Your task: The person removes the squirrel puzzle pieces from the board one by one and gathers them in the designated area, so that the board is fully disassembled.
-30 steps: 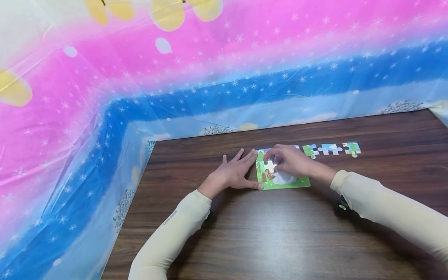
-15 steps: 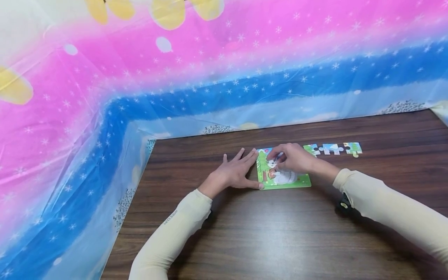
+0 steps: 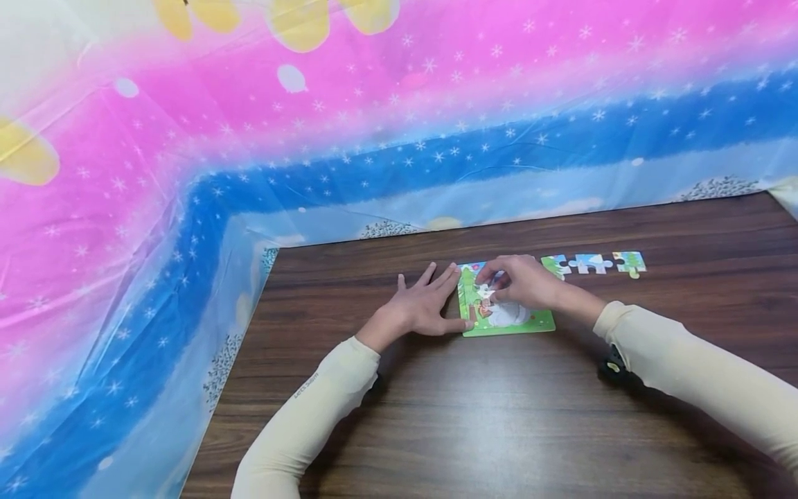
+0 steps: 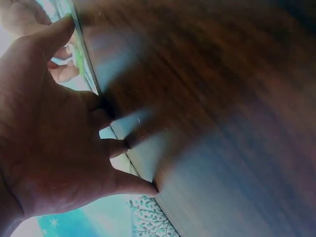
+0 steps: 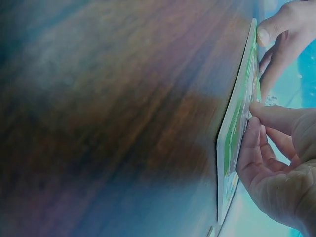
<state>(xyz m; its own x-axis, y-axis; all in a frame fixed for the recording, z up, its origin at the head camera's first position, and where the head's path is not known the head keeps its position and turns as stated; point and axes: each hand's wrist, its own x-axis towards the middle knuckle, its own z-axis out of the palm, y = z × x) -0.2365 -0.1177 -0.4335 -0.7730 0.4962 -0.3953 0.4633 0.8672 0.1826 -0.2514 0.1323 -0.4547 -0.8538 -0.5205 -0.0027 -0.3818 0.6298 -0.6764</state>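
A jigsaw puzzle board [image 3: 539, 322] with a green border and a cartoon picture lies flat on the table. My left hand [image 3: 419, 307] rests at its left side, fingers spread, with the thumb on the near left corner. Above the board my right hand [image 3: 520, 281] bends its thumb and fingers together over a small white puzzle piece [image 3: 484, 291] in the left part of the picture, seeming to pinch it. The right wrist view shows those fingertips low against the board's face [image 5: 228, 148]; the piece itself is hidden there.
Several loose puzzle pieces [image 3: 591, 263] lie in a row right of the board, close to the right hand. The brown wood-grain table [image 3: 461, 409] meets a pink and blue patterned cloth [image 3: 374, 180] at its back and left edges.
A white cross-shaped gap seen under my right fingers a second ago is now covered by the puzzle piece. The right hand has shifted slightly; my left hand stays by the board.
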